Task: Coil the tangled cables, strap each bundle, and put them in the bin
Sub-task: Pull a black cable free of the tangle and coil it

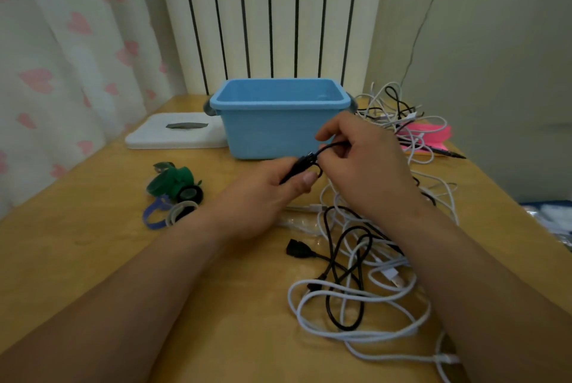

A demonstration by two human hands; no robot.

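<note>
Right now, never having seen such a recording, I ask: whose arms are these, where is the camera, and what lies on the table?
There is no machine here. A person wears one camera on the head, and it looks down at their own arms. The left hand and the right hand both pinch one black cable. On the wooden table are a blue bin, a flat white lid, rolls of straps and a tangle of cables.

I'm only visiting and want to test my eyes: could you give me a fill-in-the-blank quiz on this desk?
1. The left hand and right hand both pinch one ____ cable.
2. The bin is coloured ____.
3. The white lid lies on the bin's ____ side.

Missing words: black, blue, left.
</note>
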